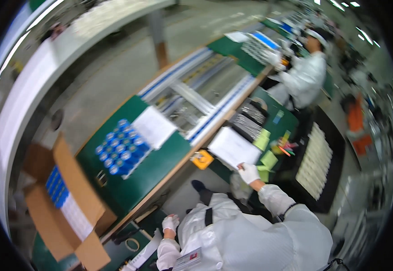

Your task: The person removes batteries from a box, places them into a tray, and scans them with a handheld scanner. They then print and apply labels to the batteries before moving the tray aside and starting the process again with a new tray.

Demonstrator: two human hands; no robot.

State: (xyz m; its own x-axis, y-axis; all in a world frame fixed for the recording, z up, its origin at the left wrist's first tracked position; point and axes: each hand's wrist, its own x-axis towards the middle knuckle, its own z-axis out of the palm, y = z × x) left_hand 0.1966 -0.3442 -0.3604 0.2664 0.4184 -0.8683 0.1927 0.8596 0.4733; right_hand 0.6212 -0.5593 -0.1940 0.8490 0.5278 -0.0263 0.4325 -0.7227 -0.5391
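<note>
My right hand (249, 173), in a white glove, has its fingers closed at the near corner of a stack of white paper (234, 147). A small dark spot shows at its fingertips, too blurred to name. My left hand (170, 222), also gloved, is low beside my body with its fingers curled; whatever may be in them is hidden. Below it are a white strip (144, 253) and a tape roll (132, 244). On the green bench top stands a block of blue cylindrical cells (121, 148), beside a white sheet (154, 127).
An open cardboard box (80, 198) at the left holds blue cells and white pieces. A conveyor (196, 92) crosses the bench. Yellow-green notes (269, 159), markers (287, 147) and a black crate (325, 167) lie to the right. A co-worker (302, 74) sits farther along.
</note>
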